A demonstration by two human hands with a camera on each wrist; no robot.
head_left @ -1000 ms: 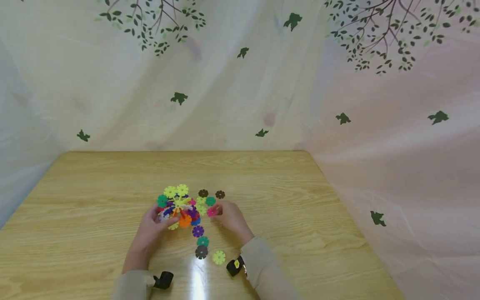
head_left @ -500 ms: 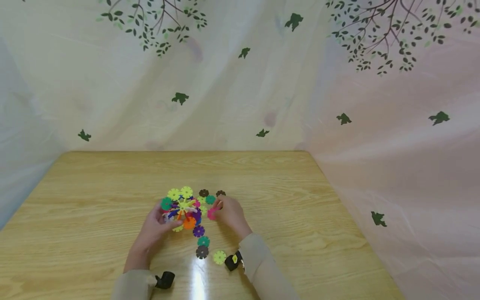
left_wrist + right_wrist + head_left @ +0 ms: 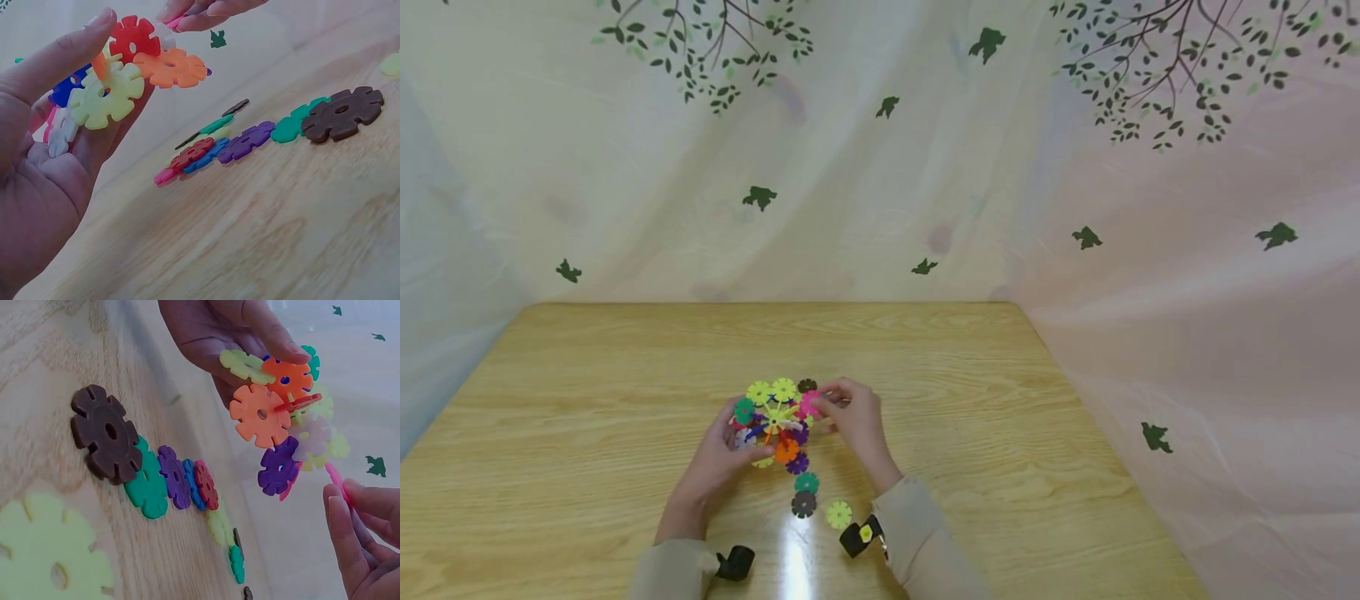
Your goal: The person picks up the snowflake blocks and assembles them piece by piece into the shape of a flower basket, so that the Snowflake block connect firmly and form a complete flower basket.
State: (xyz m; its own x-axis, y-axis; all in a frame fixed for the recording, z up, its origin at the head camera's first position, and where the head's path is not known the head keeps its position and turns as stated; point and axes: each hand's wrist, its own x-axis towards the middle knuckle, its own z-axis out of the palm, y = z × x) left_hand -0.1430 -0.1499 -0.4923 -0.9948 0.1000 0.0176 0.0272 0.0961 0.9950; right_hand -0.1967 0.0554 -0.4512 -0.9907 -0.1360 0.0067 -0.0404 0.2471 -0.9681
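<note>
My left hand [image 3: 718, 450] grips a ball-like cluster of interlocking notched plastic discs [image 3: 775, 420], held up off the table. Yellow, green, orange, purple, white and red discs stick out of it at many angles, and the palm hides part of its left side. In the right wrist view, a pink disc [image 3: 338, 483], seen nearly edge-on, is pinched between the thumb and fingers of my right hand [image 3: 365, 528]. It is close to the cluster's yellow and white discs; whether it touches them I cannot tell.
Loose discs lie in a row on the wooden table [image 3: 1000, 433] under the cluster, among them a purple one [image 3: 247, 142], a green one [image 3: 807, 482] and a dark brown one [image 3: 803, 504]. A single yellow disc [image 3: 839, 514] lies near my right wrist.
The left hand has shifted slightly right with the cluster. My right hand has brought the pink disc up and left, from beside the loose discs to the cluster's right side.
</note>
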